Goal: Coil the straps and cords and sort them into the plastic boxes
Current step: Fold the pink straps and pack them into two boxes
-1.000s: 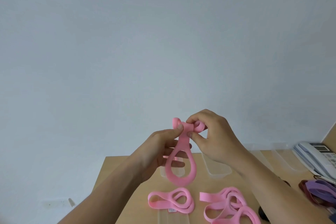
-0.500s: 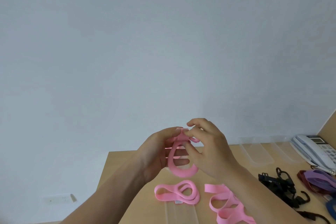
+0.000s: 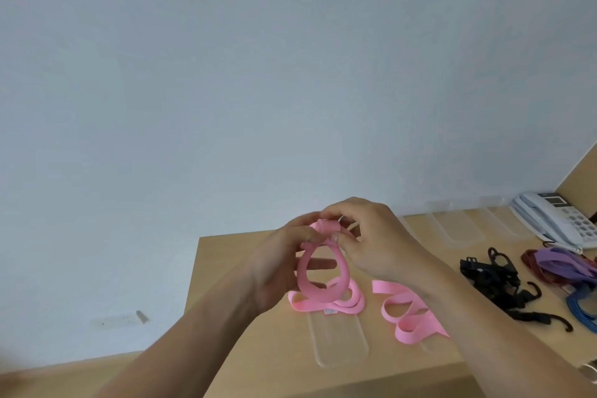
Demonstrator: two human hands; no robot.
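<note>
The left hand (image 3: 274, 268) and right hand (image 3: 381, 245) are bare, forearms uncovered to the frame edge

A plain, pale blue-grey wall (image 3: 226, 74) filled most of the view, evenly lit by soft light. Below it stood a light wooden table (image 3: 232, 268), its far edge meeting the wall. A pale desk telephone (image 3: 555, 220) sat at the table's far right, beside a wooden panel (image 3: 581, 171). A small white plate (image 3: 119, 320) was fixed low on the wall, left.
</note>
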